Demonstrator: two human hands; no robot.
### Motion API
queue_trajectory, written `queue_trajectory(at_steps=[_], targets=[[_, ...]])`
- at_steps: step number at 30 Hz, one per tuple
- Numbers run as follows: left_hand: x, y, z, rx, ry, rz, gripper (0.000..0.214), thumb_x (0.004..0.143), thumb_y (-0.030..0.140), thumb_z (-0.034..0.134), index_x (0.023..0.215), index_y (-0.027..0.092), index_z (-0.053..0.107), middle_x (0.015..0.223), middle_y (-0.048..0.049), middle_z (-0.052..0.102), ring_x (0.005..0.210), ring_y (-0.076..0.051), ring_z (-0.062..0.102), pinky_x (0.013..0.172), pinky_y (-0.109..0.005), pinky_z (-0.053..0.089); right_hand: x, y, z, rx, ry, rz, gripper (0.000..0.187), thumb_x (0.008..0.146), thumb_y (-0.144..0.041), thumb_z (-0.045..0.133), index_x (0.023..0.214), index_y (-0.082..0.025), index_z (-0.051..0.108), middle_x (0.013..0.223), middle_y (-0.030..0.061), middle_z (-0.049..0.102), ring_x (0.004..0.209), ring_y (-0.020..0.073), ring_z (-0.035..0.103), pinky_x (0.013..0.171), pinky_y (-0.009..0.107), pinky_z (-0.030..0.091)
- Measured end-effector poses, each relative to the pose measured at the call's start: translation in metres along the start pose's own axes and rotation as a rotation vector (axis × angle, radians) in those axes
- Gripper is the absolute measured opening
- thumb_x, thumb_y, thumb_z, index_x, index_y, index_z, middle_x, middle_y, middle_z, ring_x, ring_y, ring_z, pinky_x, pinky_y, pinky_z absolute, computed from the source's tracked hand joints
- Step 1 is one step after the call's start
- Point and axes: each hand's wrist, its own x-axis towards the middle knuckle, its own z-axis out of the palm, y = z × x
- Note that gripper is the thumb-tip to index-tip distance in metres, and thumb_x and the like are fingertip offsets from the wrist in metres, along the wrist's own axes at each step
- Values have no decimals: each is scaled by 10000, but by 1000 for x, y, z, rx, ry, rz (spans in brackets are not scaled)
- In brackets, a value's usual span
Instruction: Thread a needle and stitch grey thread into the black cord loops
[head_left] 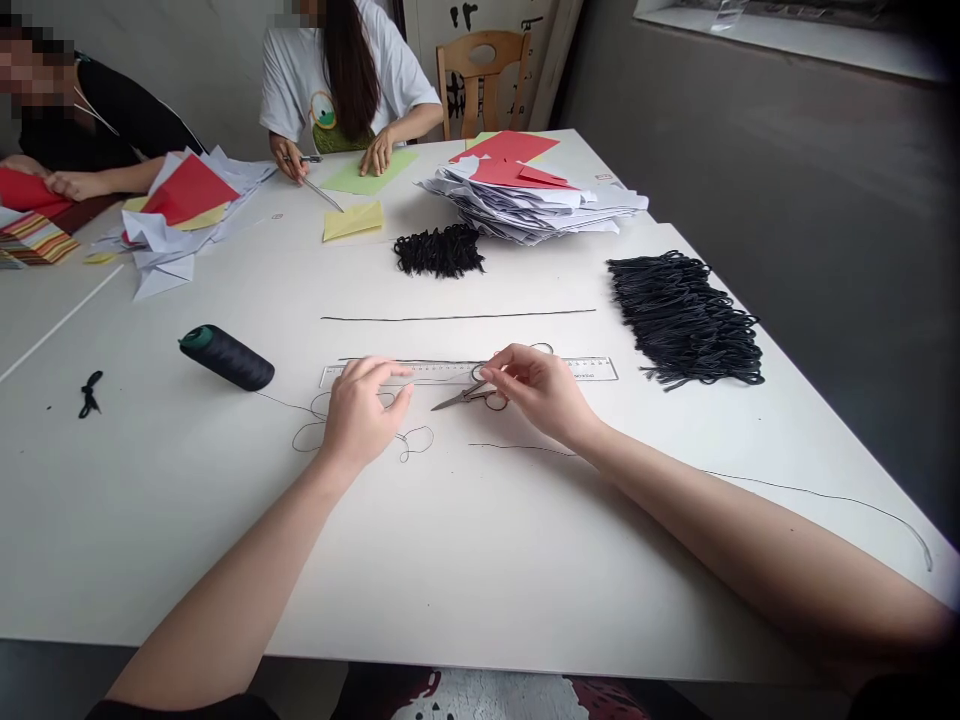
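My left hand (366,405) is over the left part of a clear ruler (600,369), its thumb and fingers apart and nothing plainly held. Loose black thread (306,440) lies in loops around that hand. It leads to a black thread spool (229,357) lying on its side to the left. My right hand (538,390) pinches a handle ring of small scissors (457,398). Their blades point left toward my left hand, and part of the handles is hidden by my fingers. Along the ruler's upper edge runs a dark cord, while another straight black cord (457,316) lies beyond it.
A big pile of black looped cords (682,320) lies at the right, and a smaller black bundle (439,251) farther back. Behind them is a paper stack (525,205). Across the white table (360,580), two people handle coloured paper; one holds scissors. A small black knot (90,394) lies far left.
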Motion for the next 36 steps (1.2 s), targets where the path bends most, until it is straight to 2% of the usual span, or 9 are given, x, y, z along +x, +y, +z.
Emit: queue_trajectory(at_steps=[3, 7, 11, 14, 17, 23, 29, 33, 36], targets=[[-3, 8, 7, -47, 43, 220, 400, 787, 268, 665, 1184, 229, 639, 1269, -92, 603, 1173, -283, 514, 1019, -438, 359, -4, -2, 5, -150, -31, -218, 146, 875, -276, 581, 801, -169, 647, 863, 48, 608, 623, 93, 521, 615, 249, 452], [-9, 16, 19, -362, -51, 283, 311, 790, 313, 707, 1097, 269, 699, 1062, -52, 714, 994, -237, 615, 886, -383, 479, -10, -3, 13, -178, -79, -323, 118, 878, -257, 577, 822, -173, 639, 865, 53, 598, 624, 95, 514, 579, 238, 443], [-12, 19, 24, -531, -88, 153, 88, 786, 287, 707, 850, 264, 764, 810, -36, 738, 767, -205, 637, 706, -334, 510, -14, -5, 16, -206, -86, -357, 107, 885, -242, 566, 836, -170, 627, 873, 51, 605, 639, 97, 531, 564, 227, 439], [-12, 21, 22, -583, -99, 63, 51, 766, 283, 720, 745, 254, 758, 740, -27, 724, 726, -197, 630, 694, -326, 496, -11, -11, 8, -267, -113, -426, 137, 921, -226, 508, 878, -161, 621, 907, 62, 616, 686, 112, 555, 618, 242, 459], [-11, 24, 19, -681, -131, -74, 74, 760, 293, 725, 739, 223, 742, 778, -40, 726, 795, -206, 648, 781, -339, 489, 3, -15, -11, -505, -163, -464, 202, 963, -241, 441, 981, -160, 625, 1046, 89, 613, 731, 131, 576, 626, 260, 444], [-5, 29, 25, -1234, -141, -262, 148, 755, 342, 741, 755, 195, 724, 814, -59, 742, 839, -200, 685, 886, -363, 488, 46, 4, -54, -1064, -301, -410, 202, 921, -180, 496, 1088, -147, 605, 1078, 124, 586, 956, 237, 554, 652, 295, 405], [7, 37, 29, -1290, -95, -308, 193, 706, 377, 776, 724, 192, 725, 786, -53, 731, 824, -171, 665, 839, -316, 499, 53, 13, -54, -1318, -414, -356, 229, 890, -67, 405, 1014, -76, 597, 1028, 174, 580, 921, 264, 536, 670, 326, 378], [24, 49, 40, -1325, -84, -460, 244, 682, 380, 785, 752, 161, 703, 813, -56, 711, 750, -134, 636, 785, -290, 519, 51, 12, -47, -1311, -380, -307, 251, 876, -30, 352, 981, -61, 579, 1006, 196, 585, 927, 284, 534, 695, 349, 382], [35, 57, 53, -1399, -73, -585, 242, 672, 329, 788, 780, 145, 674, 850, -60, 695, 720, -103, 613, 707, -233, 515, 53, 12, -45, -1022, -231, -204, 151, 893, -87, 401, 940, -102, 544, 1016, 175, 588, 936, 263, 542, 736, 352, 413]])
